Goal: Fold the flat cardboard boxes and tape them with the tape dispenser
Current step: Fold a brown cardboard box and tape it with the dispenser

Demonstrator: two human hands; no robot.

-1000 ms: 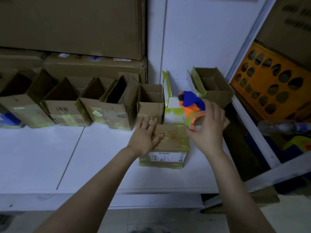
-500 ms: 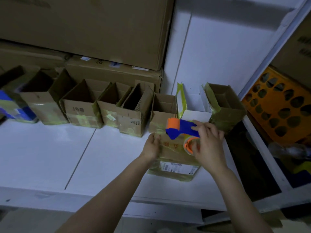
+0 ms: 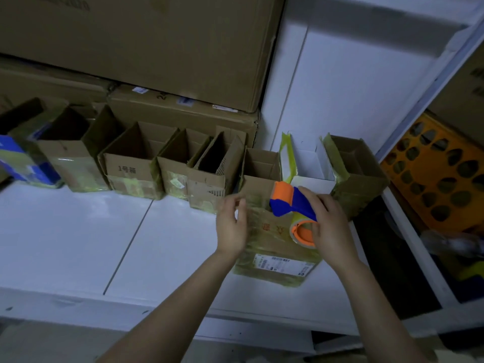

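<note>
A small closed cardboard box (image 3: 275,247) with a white label and yellowish tape sits on the white table (image 3: 78,239), right of centre. My right hand (image 3: 330,226) grips the blue and orange tape dispenser (image 3: 290,205) above the box's top, its tape roll (image 3: 303,231) facing me. My left hand (image 3: 231,226) is at the box's left top edge, fingers pinched together, apparently on the clear tape end; the blur hides the exact hold.
A row of several open folded boxes (image 3: 133,166) lines the back of the table, with a white box (image 3: 309,163) and another brown one (image 3: 358,171) at the right. Big cartons (image 3: 157,48) are stacked behind. An orange crate (image 3: 440,179) stands beyond the table's right edge.
My right hand picked the dispenser up from behind the box and brought it over the box's top. My left hand lifted off the lid and pinched at the left edge. The camera view shifted.
</note>
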